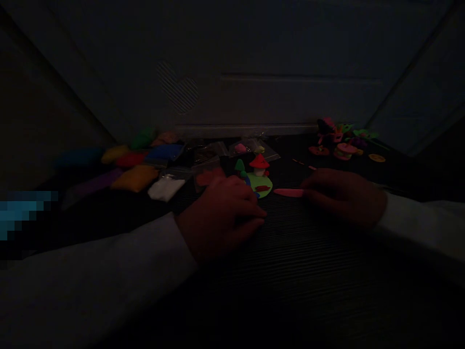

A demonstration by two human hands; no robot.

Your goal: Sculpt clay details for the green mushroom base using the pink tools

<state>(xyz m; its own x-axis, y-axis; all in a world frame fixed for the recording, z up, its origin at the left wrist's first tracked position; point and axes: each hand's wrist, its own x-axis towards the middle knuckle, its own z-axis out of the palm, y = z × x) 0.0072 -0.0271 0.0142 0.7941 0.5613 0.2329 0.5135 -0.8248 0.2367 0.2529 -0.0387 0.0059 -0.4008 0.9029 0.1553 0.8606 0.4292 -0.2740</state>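
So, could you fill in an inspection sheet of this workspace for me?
Surface: dark, ribbed tabletop, dimly lit.
Job's things: green base bearing a red-capped mushroom; pink tool to its right.
Clutter: coloured packets at left; small colourful figures at back right.
Hands: left hand beside the base, contact unclear; right hand appears to pinch the pink tool's end.
Cables: nothing seen.
Surroundings: panelled backdrop with a striped heart.

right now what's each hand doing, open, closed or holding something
Left hand: fingers drawn near the thumb, beside the green base; too dark to tell if it holds anything.
Right hand: closed, holding a pink tool.
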